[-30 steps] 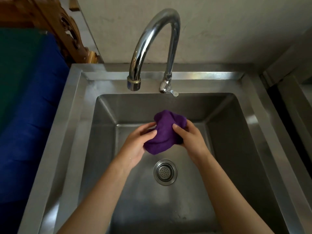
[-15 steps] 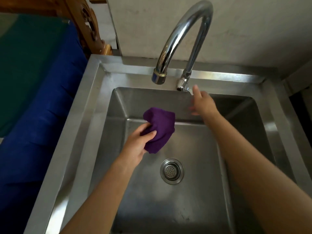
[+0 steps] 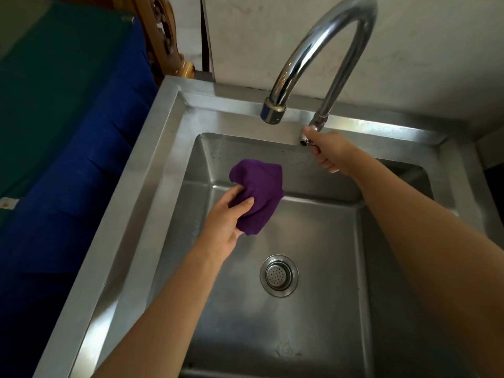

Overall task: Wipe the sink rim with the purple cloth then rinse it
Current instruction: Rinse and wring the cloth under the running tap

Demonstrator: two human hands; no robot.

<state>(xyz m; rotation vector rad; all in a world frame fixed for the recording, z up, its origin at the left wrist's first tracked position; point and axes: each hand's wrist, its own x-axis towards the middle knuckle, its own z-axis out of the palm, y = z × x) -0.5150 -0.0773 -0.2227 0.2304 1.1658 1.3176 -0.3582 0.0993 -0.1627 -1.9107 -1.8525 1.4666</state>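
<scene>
My left hand (image 3: 227, 218) holds the bunched purple cloth (image 3: 260, 192) over the steel sink basin, a little below and left of the spout (image 3: 272, 111). My right hand (image 3: 326, 151) is closed around the small tap handle (image 3: 305, 140) at the base of the curved chrome faucet (image 3: 321, 50). No water is visible at the spout. The sink rim (image 3: 152, 165) runs along the left, back and right of the basin.
A round drain strainer (image 3: 278, 275) sits in the basin floor. A blue and green covered surface (image 3: 68, 126) lies left of the sink, with carved wood (image 3: 163, 36) behind it. A pale wall (image 3: 422, 50) stands close behind the faucet.
My right hand let go of the cloth, reached up to the tap and closed on its handle. My left hand kept the cloth, now held alone under the spout.
</scene>
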